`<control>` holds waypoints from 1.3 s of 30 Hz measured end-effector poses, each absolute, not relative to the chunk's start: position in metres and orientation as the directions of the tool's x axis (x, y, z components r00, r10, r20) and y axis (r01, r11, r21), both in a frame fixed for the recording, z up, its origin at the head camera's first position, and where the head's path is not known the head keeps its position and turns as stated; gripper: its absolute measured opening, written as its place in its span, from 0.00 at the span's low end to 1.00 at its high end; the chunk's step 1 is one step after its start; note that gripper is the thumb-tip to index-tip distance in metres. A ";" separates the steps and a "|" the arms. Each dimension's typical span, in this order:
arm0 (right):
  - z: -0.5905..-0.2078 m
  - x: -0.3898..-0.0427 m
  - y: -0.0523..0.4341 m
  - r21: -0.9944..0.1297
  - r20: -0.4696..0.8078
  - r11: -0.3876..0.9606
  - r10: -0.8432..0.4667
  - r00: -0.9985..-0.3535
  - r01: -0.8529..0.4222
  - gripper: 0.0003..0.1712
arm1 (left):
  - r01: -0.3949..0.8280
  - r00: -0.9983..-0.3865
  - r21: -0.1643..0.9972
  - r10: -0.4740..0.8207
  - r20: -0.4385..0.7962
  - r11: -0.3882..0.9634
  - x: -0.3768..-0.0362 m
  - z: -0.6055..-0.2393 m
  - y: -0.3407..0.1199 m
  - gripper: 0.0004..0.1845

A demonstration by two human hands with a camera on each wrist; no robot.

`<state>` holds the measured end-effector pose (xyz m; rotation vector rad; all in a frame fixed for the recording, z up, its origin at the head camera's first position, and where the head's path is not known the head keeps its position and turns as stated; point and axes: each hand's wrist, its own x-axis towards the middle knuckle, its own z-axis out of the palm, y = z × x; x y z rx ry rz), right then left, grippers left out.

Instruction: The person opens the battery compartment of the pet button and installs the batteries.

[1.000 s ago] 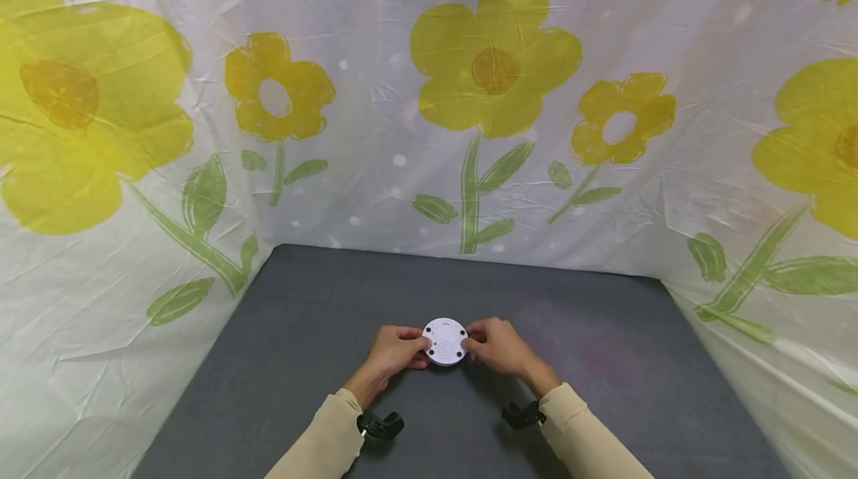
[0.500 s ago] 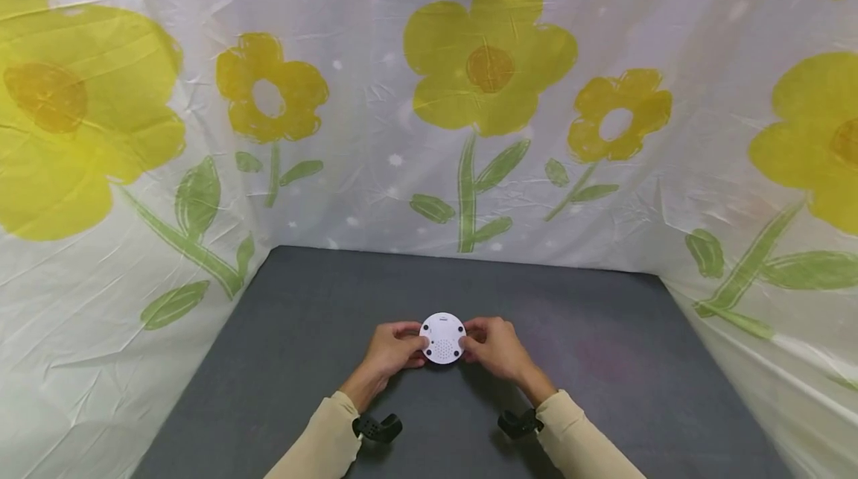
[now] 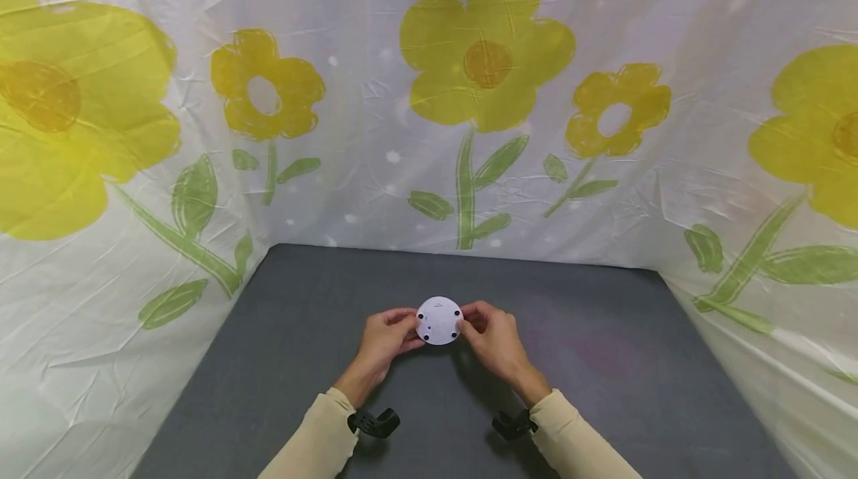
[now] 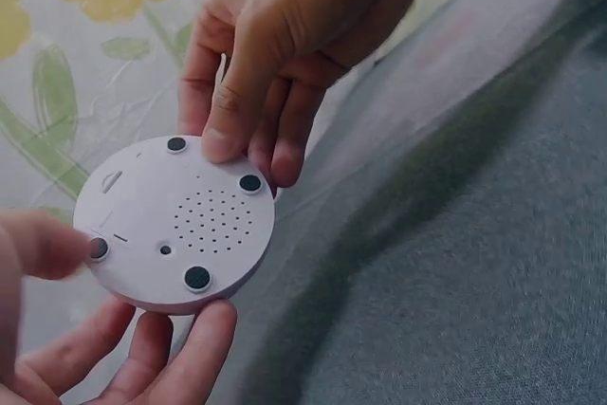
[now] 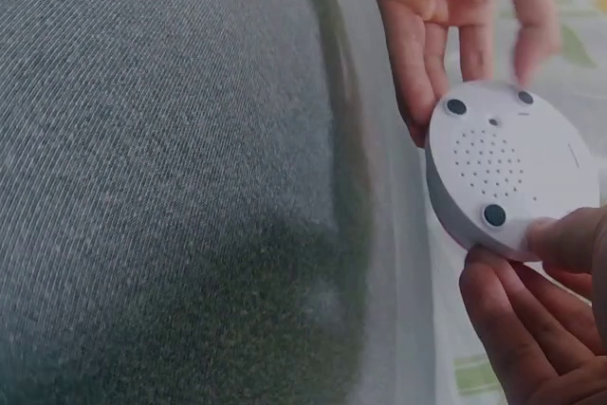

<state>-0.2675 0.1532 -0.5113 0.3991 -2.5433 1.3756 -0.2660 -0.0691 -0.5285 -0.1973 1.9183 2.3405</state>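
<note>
A round white disc device (image 3: pixel 439 321) is held up above the grey table (image 3: pixel 603 360), its underside facing me: several black rubber feet and a grid of small holes (image 4: pixel 211 220). My left hand (image 3: pixel 385 335) pinches its left rim, thumb on the face and fingers beneath (image 4: pixel 180 358). My right hand (image 3: pixel 492 335) pinches the right rim, thumb on the flat face near a foot (image 4: pixel 220 139). In the right wrist view the disc (image 5: pixel 512 168) shows the same holes, with right fingers (image 5: pixel 517 329) under its edge and the left hand (image 5: pixel 446 26) behind it.
A white sheet with yellow flowers (image 3: pixel 485 47) hangs behind and along both sides of the table. Black wrist camera mounts (image 3: pixel 372 422) sit at both cuffs of beige sleeves (image 3: pixel 576 442).
Both hands have lifted the disc and carried it a little away from me; it now tilts more upright, with its underside toward me.
</note>
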 end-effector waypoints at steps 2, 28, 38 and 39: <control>-0.511 -0.268 0.152 -0.779 0.342 0.516 -0.126 -0.931 -0.356 0.09 | -0.170 -0.985 0.962 0.000 -0.174 -0.216 -0.267 -0.527 -0.070 0.18; -0.502 -0.266 0.149 -0.908 0.202 0.358 -0.076 -0.976 -0.216 0.13 | 0.031 -0.999 1.000 0.045 0.030 0.003 -0.264 -0.521 -0.080 0.19; -0.503 -0.268 0.147 -0.898 0.240 0.344 -0.138 -0.961 -0.274 0.18 | 0.133 -0.991 0.977 0.014 0.133 0.169 -0.258 -0.514 -0.073 0.26; -0.504 -0.268 0.147 -0.897 0.243 0.344 -0.142 -0.960 -0.278 0.18 | 0.160 -0.987 0.967 0.015 0.160 0.200 -0.258 -0.514 -0.072 0.26</control>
